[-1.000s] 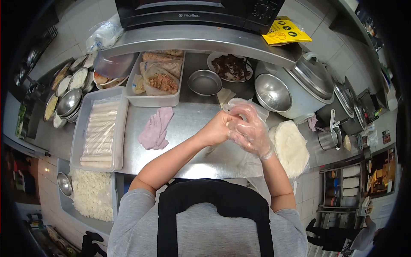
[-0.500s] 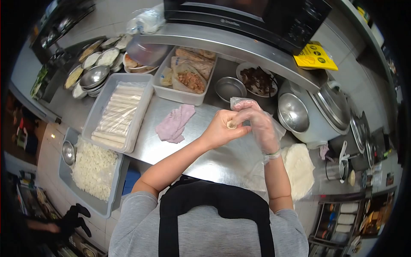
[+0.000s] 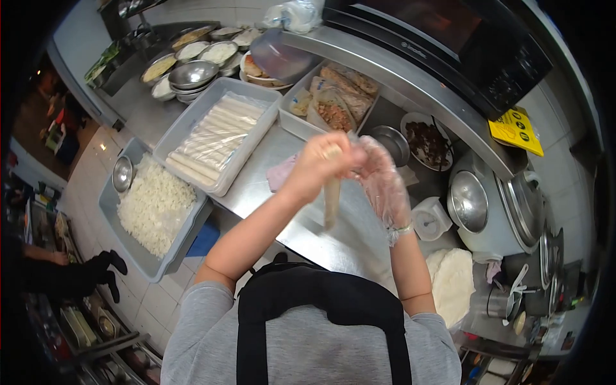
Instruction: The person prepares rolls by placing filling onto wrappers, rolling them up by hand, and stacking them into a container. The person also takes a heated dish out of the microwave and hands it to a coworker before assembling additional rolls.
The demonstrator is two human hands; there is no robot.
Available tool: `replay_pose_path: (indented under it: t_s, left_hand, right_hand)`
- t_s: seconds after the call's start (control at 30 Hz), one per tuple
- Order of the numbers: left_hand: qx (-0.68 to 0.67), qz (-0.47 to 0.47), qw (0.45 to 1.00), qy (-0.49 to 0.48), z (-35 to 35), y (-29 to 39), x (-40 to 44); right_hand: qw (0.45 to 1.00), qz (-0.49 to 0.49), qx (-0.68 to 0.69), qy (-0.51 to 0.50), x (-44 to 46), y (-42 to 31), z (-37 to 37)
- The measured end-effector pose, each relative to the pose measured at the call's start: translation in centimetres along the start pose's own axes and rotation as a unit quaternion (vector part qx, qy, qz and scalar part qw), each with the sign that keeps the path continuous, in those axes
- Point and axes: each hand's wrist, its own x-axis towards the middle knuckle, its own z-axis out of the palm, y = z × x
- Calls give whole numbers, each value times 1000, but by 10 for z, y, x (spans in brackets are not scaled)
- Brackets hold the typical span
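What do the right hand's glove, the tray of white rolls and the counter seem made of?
Glove: probably thin clear plastic, shiny; it looks see-through and wrinkled.
Tray: likely rigid plastic, smooth and cloudy; its walls look slightly translucent.
Counter: apparently stainless steel, softly polished, judging by its grey, blurred reflections.

Cool white light fills the middle of the scene, seeming to fall from above. The steel counter [image 3: 356, 234] throws back a broad pale glare, and the plastic film [image 3: 224, 138] to the left shows bright streaks. A steel bowl [image 3: 468, 201] on the right carries sharp highlights. Beneath the far shelf [image 3: 410, 82] lies shadow; the far-left doorway [image 3: 42, 90] is dim and warm-toned. Motion smears the left hand [image 3: 319, 163] and the pale thing [image 3: 332, 151] in its grip. Wide-angle distortion bends straight edges, and the corners go black.
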Motion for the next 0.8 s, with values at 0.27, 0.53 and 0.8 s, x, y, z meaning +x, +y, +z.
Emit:
replay_pose_path:
  t_s: [0.27, 0.53, 0.8]
  left_hand:
    - [-461, 105, 881, -16, -70, 25, -61]
    - [-141, -250, 934, -214, -66, -66, -91]
    - [-47, -40, 998, 2, -40, -36, -56]
  right_hand:
    - [955, 230, -58, -176, 19, 13, -46]
    - [888, 167, -312, -293, 84, -49, 8]
    - [807, -107, -496, -303, 53, -23, 61]
